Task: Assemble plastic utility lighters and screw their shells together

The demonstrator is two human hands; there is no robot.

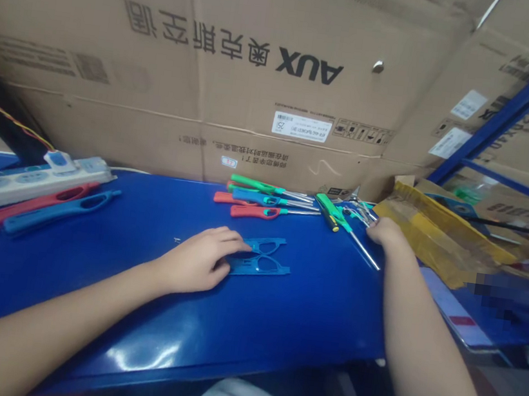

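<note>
Blue handle shells (pixel 261 257), two side by side at the centre of the blue table (pixel 144 221), lie pinned under the flat, open fingers of the left hand (pixel 200 261), likely to stop them sliding, while the right hand (pixel 383 231) reaches to two o'clock among metal parts (pixel 362 212), its grip hidden.

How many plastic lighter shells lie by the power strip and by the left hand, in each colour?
Blue lighter shells: 3, one beside the power strip, two touching the left hand
Red lighter shell: 1, beside the power strip
Total: 4
</note>
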